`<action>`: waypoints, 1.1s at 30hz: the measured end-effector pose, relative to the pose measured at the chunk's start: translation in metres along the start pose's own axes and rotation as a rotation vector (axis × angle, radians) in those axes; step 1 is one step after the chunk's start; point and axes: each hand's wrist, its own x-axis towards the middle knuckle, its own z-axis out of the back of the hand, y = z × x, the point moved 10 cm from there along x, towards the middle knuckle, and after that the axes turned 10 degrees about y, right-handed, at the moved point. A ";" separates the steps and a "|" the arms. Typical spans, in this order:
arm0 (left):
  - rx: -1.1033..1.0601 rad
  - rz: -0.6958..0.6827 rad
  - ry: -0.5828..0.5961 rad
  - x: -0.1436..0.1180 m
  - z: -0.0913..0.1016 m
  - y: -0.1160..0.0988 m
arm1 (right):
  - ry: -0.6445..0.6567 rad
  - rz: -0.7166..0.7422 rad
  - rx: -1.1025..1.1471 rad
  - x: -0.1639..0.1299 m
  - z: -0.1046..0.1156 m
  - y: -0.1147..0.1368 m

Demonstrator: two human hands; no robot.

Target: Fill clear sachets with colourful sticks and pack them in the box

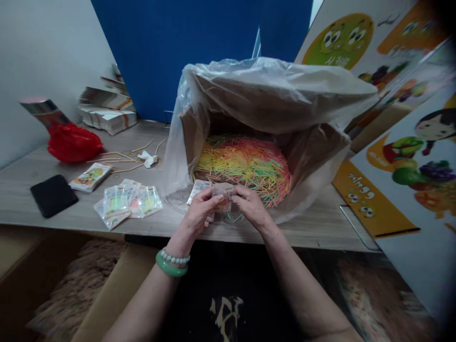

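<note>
Between both hands is a small clear plastic packet (225,203) with something reddish inside. My left hand (202,207) pinches its left edge, and my right hand (251,205) pinches the upper right edge. Just beyond them a cardboard box lined with a clear plastic bag (285,76) lies open toward me, holding a heap of thin coloured sticks (245,164) in yellow, orange, pink and green. Under and behind my left hand is a stack of flat packets (198,188), partly hidden. A few loose green sticks lie by my right hand.
Several filled packets (130,202) lie on the table (285,237) at left, near a black phone-like slab (53,194) and a printed pack (91,176). Behind are a red plastic bag (73,142) and bundled paper stacks (107,114). Printed cartons (420,190) stand at right.
</note>
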 end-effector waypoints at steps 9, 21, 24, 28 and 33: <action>0.200 -0.110 -0.424 -0.042 0.096 -0.058 | -0.013 -0.294 -0.370 0.006 -0.021 -0.015; 1.546 0.094 -0.996 -0.074 0.179 -0.107 | 0.047 -0.601 -0.695 0.018 -0.059 -0.040; 1.595 0.082 -0.817 -0.055 0.138 -0.091 | 0.009 -0.597 -0.636 0.016 -0.052 -0.045; 1.591 0.171 -0.418 -0.003 0.086 -0.048 | -0.007 -0.555 -0.653 0.016 -0.057 -0.043; 1.447 0.353 -0.439 0.027 0.101 -0.020 | 0.008 -0.459 -0.686 0.018 -0.067 -0.035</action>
